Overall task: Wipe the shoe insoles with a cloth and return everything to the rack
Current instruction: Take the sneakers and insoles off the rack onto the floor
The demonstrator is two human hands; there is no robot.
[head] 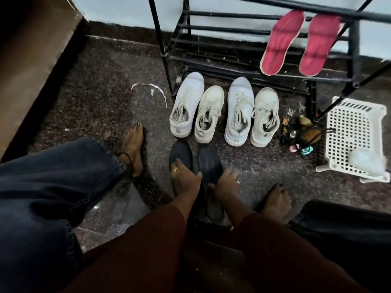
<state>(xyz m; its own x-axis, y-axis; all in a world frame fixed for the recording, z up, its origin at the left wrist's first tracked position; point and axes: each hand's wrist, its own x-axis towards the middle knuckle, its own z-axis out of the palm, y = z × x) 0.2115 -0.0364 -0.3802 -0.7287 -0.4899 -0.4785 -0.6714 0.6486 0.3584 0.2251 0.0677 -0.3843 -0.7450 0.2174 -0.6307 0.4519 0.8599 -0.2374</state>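
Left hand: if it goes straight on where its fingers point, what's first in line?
The left hand rests on the left dark insole, fingers toward the rack. Straight on, it would probably reach the heel of the leftmost white sneaker first; the gap is hard to judge.

— Which colours do you see?
— Red insoles (282, 42) on a black rack (232, 16), black insoles (208, 163) on the floor (95, 106).
— And the floor itself?
— Dark brown with pale speckles. The shoes (186, 104) are white, the basket (355, 127) white with a grid pattern.
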